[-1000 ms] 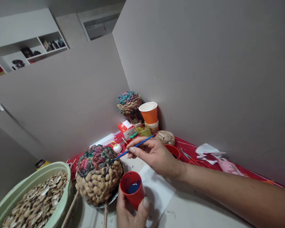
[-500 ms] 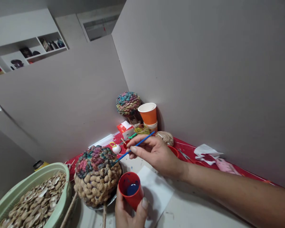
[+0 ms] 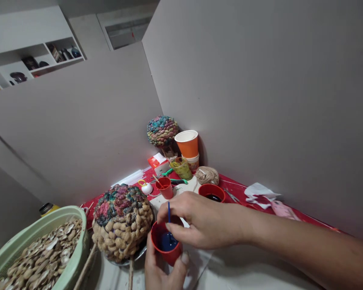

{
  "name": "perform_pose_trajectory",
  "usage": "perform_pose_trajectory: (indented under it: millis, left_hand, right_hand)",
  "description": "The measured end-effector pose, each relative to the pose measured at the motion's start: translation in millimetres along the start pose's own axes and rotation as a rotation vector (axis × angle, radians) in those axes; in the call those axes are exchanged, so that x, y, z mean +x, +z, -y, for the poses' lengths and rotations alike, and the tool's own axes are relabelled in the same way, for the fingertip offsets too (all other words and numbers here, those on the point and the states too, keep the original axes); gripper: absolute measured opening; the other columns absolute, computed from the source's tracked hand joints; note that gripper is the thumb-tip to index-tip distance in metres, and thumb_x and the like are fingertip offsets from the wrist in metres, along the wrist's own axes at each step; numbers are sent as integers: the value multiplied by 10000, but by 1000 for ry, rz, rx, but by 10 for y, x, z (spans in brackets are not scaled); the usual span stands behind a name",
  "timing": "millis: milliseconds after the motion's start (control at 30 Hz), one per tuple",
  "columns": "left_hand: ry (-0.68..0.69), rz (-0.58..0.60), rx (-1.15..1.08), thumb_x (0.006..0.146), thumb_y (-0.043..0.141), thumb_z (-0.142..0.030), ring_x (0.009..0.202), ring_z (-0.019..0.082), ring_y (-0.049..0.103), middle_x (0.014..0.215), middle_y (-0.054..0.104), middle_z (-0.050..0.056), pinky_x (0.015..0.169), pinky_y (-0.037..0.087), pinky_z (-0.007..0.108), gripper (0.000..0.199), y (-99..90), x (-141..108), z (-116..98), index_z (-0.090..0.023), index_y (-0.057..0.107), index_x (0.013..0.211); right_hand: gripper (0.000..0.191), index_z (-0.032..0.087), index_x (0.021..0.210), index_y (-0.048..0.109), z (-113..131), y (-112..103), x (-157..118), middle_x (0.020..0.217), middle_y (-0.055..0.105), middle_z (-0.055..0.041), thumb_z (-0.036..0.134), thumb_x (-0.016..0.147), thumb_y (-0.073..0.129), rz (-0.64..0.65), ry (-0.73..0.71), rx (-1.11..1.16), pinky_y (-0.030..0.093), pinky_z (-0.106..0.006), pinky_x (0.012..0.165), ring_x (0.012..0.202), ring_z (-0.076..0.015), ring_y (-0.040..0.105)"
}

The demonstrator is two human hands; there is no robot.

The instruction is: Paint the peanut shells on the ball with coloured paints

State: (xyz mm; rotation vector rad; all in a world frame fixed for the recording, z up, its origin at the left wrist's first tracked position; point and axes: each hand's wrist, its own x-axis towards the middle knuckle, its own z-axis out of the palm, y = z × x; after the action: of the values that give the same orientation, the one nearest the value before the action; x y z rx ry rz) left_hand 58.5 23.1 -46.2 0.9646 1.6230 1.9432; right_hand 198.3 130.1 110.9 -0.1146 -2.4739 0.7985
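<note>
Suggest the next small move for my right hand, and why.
Perhaps draw the blue brush against the rim of the red cup while lifting it: your right hand has it dipped in dark blue liquid, so it could drip on the partly coloured peanut ball alongside.

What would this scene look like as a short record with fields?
Left hand: around a red cup of dark blue liquid
Right hand: pinching a blue paintbrush, lower end in that cup
Beside the cup: peanut-covered ball, pink and teal on top, tan below
Far left: pale green basket of peanut shells
Back corner: smaller multicolored ball, near an orange paper cup
Right of that paper cup: ball of twine, then scissors
</note>
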Motion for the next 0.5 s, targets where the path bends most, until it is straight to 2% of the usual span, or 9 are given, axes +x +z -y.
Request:
perform_pose_trajectory:
  millis: [100, 267, 433, 500]
  left_hand:
    - [-11, 12, 11, 632, 850, -427, 1103, 295, 691, 1179, 727, 160, 929, 542, 303, 670, 8, -6, -46, -164, 620, 1204]
    - [-35, 14, -13, 628, 849, -519, 948, 243, 732, 1036, 770, 127, 863, 560, 268, 652, 6, -15, -136, -166, 650, 1139]
    - [-79, 24, -93, 623, 845, -571, 924, 238, 745, 996, 784, 118, 832, 575, 266, 658, 17, -18, -219, -178, 658, 1116]
    - [-92, 27, -89, 610, 843, -591, 911, 242, 750, 989, 788, 120, 818, 581, 269, 679, 18, -16, -237, -178, 662, 1118]
  right_hand:
    - [237, 149, 847, 744, -5, -7, 7, 765, 742, -48, 46, 776, 543, -46, 4, 75, 512, -245, 639, 653, -144, 656]
    - [196, 162, 807, 726, -38, -61, 46, 683, 676, -9, 84, 768, 550, -283, 98, 256, 478, -214, 552, 594, -116, 595]
    - [29, 156, 789, 682, -113, -102, 98, 640, 636, 22, 168, 780, 658, -315, 268, 596, 494, -205, 542, 564, -93, 592]
    - [112, 154, 775, 668, -152, -121, 105, 658, 650, 20, 242, 764, 736, -291, 294, 686, 512, -215, 564, 567, -90, 605]
